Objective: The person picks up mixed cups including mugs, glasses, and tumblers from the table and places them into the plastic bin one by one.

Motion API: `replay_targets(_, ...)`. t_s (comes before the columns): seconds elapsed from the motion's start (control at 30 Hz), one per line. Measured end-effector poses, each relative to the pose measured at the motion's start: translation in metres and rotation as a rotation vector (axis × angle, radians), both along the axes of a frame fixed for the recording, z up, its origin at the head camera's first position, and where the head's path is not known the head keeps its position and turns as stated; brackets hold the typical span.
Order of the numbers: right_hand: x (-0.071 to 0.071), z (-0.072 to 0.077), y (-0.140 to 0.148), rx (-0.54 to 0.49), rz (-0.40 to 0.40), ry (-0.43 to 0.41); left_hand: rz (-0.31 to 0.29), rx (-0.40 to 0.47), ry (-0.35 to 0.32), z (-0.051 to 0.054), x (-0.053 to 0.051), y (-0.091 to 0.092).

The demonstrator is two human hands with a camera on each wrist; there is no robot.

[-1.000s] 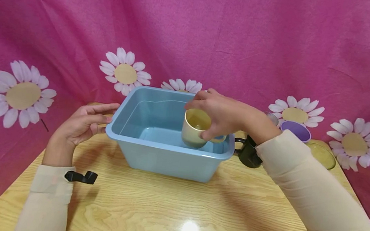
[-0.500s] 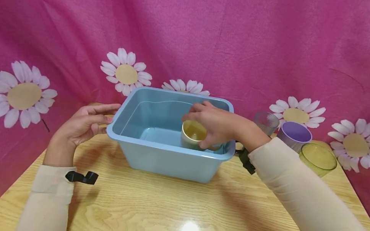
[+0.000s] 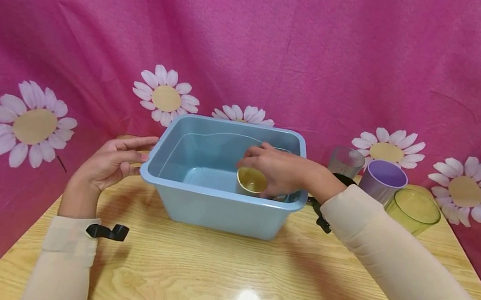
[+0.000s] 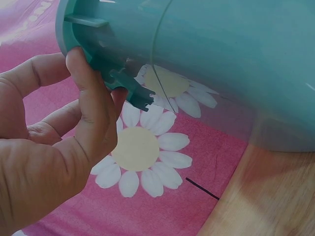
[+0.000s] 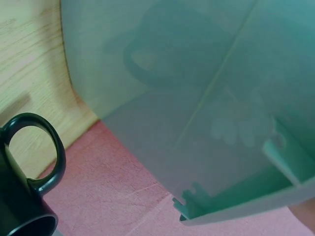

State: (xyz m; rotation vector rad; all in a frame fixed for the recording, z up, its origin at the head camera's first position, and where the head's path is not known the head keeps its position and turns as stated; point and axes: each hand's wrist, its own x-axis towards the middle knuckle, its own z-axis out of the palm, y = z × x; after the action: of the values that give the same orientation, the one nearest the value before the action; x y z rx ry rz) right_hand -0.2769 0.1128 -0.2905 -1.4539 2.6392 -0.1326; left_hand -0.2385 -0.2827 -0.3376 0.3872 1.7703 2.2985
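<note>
Inside the light-blue plastic tub point(image 3: 215, 212), my right hand point(image 3: 280, 170) holds a cream mug point(image 3: 252, 180) with a yellowish inside by its upper part. The tub's front wall hides the mug's lower part, and whether its base touches the tub floor cannot be told. My left hand point(image 3: 108, 159) touches the tub's left rim with its fingertips. Close up in the left wrist view, those fingers point(image 4: 88, 93) meet the rim from below and outside. The right wrist view shows the tub's outer wall, with only a sliver of my right hand at the edge.
Right of the tub stand a black mug point(image 5: 22, 191), a clear glass point(image 3: 347, 159), a purple cup point(image 3: 383, 180) and a yellow-green glass point(image 3: 413, 211). They sit on a wooden table point(image 3: 189, 274) before a pink flowered cloth point(image 3: 253, 46).
My right hand has lowered the cream mug deeper into the tub. Its forearm dropped slightly, so the cups on the right show more. My left hand has stayed at the rim.
</note>
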Motion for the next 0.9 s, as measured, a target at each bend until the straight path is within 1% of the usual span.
replay_targets(0.2,-0.001,-0.008,-0.001,0.025,0.032,-0.004,0.003,-0.011,-0.002,-0.001,0.000,-0.001)
replay_targets(0.4,-0.001,-0.014,-0.003,0.034,0.066,-0.003,-0.007,-0.005,0.013,-0.002,-0.001,-0.001)
replay_targets(0.67,0.001,-0.019,-0.007,0.088,0.086,-0.033,-0.023,0.011,0.018,-0.003,-0.001,-0.002)
replay_targets(0.9,-0.001,-0.023,-0.009,0.095,0.111,-0.064,-0.030,0.025,0.025,-0.004,-0.002,-0.003)
